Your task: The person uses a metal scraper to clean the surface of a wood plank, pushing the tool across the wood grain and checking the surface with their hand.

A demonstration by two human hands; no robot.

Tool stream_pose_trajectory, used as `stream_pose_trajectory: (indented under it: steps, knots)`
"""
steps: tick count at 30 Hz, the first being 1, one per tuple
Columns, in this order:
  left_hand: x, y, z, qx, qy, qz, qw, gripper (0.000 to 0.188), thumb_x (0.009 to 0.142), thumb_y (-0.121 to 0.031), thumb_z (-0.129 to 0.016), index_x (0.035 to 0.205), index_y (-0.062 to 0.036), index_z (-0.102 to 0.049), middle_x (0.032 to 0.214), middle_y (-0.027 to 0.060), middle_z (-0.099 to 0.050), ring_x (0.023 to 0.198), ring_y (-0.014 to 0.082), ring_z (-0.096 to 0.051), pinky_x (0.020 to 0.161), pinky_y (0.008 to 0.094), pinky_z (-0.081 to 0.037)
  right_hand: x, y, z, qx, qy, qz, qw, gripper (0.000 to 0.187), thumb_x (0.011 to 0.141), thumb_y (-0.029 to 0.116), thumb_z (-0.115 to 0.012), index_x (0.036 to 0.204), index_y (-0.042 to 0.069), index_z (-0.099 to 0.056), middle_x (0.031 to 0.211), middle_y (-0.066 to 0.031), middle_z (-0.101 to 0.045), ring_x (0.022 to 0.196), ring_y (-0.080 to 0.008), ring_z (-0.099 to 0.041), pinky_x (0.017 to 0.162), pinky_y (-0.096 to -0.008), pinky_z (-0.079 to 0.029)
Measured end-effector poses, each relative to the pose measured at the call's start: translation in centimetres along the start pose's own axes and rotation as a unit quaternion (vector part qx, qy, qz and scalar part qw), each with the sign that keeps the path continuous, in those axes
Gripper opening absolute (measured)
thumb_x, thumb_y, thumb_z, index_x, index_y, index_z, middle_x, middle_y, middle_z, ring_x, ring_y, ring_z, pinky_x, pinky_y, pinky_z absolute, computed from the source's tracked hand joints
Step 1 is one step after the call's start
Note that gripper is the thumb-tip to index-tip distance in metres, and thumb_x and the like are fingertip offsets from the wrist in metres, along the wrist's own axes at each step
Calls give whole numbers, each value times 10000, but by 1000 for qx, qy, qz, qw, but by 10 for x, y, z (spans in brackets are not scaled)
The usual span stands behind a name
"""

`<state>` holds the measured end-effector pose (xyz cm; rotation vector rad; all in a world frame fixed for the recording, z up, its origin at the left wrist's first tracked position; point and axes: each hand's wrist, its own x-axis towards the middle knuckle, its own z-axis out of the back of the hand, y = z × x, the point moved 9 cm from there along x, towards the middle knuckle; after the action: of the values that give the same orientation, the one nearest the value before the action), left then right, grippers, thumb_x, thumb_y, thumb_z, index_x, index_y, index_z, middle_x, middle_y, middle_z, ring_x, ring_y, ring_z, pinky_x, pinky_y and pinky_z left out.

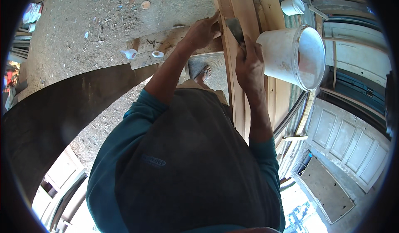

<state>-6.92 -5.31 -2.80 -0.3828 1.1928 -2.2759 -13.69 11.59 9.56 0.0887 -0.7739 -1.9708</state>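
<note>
My right hand (250,64) is closed round the handle of a putty knife (235,30). Its flat metal blade points away from me and lies over a long wooden piece (241,4). At the near-left edge of that wood, my left hand (203,33) touches the side with its index finger stretched out and the thumb apart. I see nothing held in it, though some fingertips are hidden. Just right of my right hand, a large white bucket (279,54) shows its open mouth toward the right, with smears inside.
A smaller white bucket (292,6) sits farther back. On a low plank (143,60) at left lie a white plastic piece (130,53) and a white ring (158,54). A dark curved panel (83,91) spans the left. White panelled doors (347,143) lean at right. Chips litter the ground.
</note>
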Motion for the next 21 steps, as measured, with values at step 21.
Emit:
stream_pose_trajectory:
  steps: [21]
  knots:
    - [-1, 4, 0, 8, -14, -14, 1000, 854, 940, -244, -797, 1670, -78, -385, 1209, 262, -746, 1157, 450, -710, 989, 537, -555, 54, -14, -49, -117, -57, 111, 985, 356, 951, 57, -690, 1303, 18, -731, 1106, -218, -628, 1021, -427, -626, 883, -549, -534]
